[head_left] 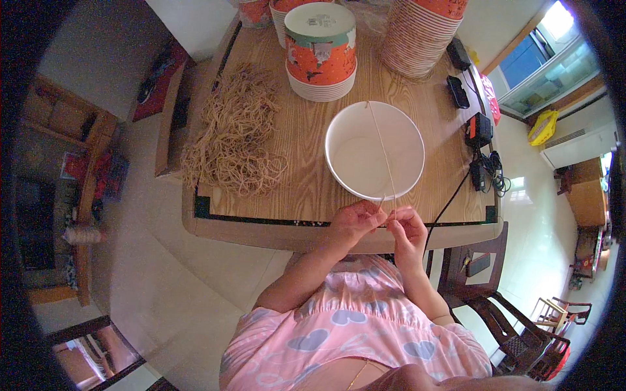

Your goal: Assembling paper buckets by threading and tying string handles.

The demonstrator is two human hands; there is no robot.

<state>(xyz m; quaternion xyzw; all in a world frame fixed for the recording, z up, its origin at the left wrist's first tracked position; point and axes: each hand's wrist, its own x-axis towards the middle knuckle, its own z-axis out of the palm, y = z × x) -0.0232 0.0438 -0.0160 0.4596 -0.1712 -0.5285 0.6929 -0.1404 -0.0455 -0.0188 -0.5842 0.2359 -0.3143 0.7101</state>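
Observation:
A white paper bucket stands upright on the table, its mouth facing up. One tan cord stretches across the mouth, from the far rim to the near rim. Just in front of the near rim, my left hand pinches the cord's near end. Beside it my right hand also has thumb and fingers closed on the cord, the two hands nearly touching. A large loose heap of tan cord lies to the left of the bucket.
Behind the bucket, an upside-down stack of orange-printed buckets stands on the wooden table. A taller tilted stack is at the far right. Black adapters and cables line the right edge. A dark wooden chair stands at the lower right.

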